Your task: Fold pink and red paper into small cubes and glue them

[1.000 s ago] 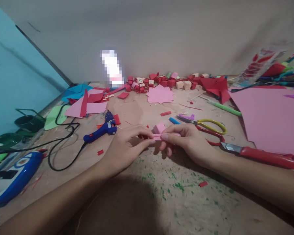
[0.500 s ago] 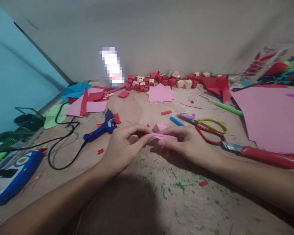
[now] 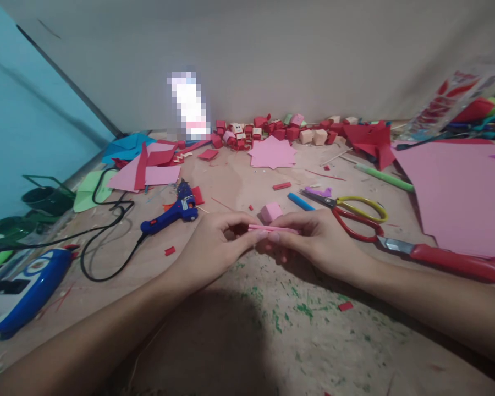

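A folded strip of pink paper (image 3: 270, 228) is pinched between both hands above the table. My left hand (image 3: 225, 242) grips its left part between thumb and fingers. My right hand (image 3: 313, 236) closes on the right part, thumb in front and fingers behind. The two thumb tips nearly meet at the middle of the strip. Just beyond the fingers sits a small pink paper cube (image 3: 271, 212). A blue stick-like piece (image 3: 301, 202) and scissors (image 3: 350, 212) with yellow and red handles lie past my right hand.
A blue glue gun (image 3: 171, 213) with a black cord lies left. At right are a red-handled knife (image 3: 457, 261) and large pink sheets (image 3: 462, 198). Small red and cream cubes (image 3: 292, 133) line the wall, near a lit, blurred phone (image 3: 190, 107). A blue-and-white device (image 3: 37, 291) stands left.
My left hand has slid right along the pink strip, bringing the thumbs closer together. The strip looks more closed and level. The camera view has shifted slightly.
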